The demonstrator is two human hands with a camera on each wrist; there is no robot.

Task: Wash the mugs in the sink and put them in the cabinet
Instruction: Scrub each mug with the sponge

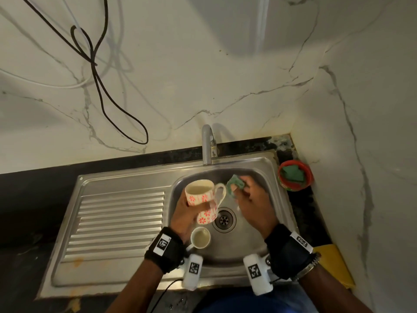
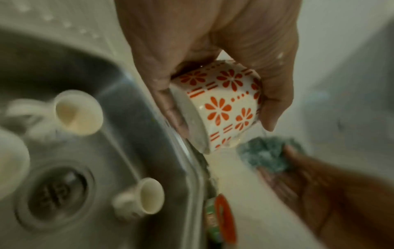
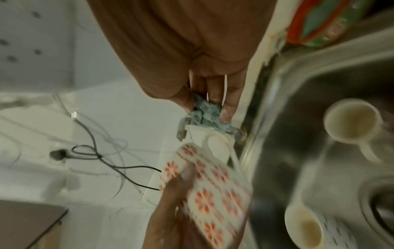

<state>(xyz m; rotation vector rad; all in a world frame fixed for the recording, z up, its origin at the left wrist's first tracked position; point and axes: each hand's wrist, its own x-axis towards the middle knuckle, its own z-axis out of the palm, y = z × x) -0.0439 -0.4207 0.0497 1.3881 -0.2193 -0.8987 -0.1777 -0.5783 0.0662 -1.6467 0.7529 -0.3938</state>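
The left hand (image 1: 185, 213) is wrapped around a flower mug (image 1: 204, 197), held up over the sink (image 1: 266, 163) in the middle of the frame. The right hand (image 1: 252, 199) pinches a green scrubber (image 1: 234, 184) just beside the mug's handle. The washing looks only begun. A plain mug (image 1: 200, 237) sits low in the sink, not yet washed. The wrist views show one more. No cabinet shows, so none looks put away.

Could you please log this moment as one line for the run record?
left hand: holds floral mug over sink | right hand: holds green scrub pad beside mug | other mugs in basin | washing underway
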